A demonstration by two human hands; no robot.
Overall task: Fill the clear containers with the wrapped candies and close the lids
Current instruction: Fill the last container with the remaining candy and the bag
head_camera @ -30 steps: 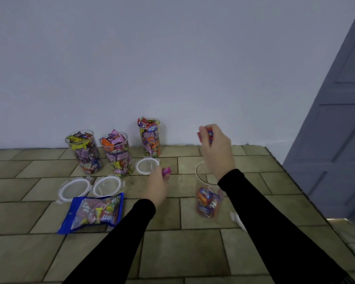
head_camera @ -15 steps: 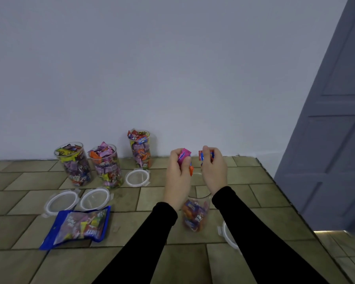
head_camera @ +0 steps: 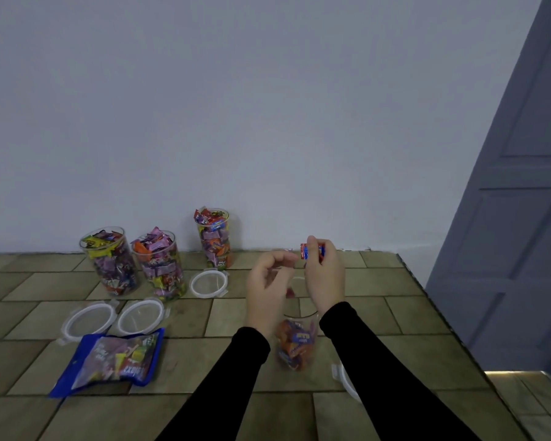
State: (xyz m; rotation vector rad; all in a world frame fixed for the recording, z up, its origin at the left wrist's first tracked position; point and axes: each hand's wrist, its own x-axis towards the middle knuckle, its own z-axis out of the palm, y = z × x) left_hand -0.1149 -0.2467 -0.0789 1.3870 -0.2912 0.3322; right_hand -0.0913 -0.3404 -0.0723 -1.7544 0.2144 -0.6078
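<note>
At frame center, the right hand [head_camera: 325, 275] pinches a red-and-blue wrapped candy [head_camera: 309, 251] above the partly filled clear container [head_camera: 296, 343]; the left hand [head_camera: 268, 289] hangs loosely curled, empty. Wrapper writing is unreadable.

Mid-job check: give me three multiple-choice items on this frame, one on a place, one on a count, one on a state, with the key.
1. Where does the candy bag lie?
A. Before the two left lids
B. Against the door
C. Inside a jar

2. How many full jars stand by the wall?
A. One
B. Three
C. Five

3. What does the right hand do?
A. Rests flat on the floor
B. Presses a lid shut
C. Pinches a candy above the part-filled jar

Key: 1 A, the bag sits just nearer the camera than the lids. 2 B, three full jars show. 3 C, fingers hold a red and blue wrapper over the jar's mouth.
</note>
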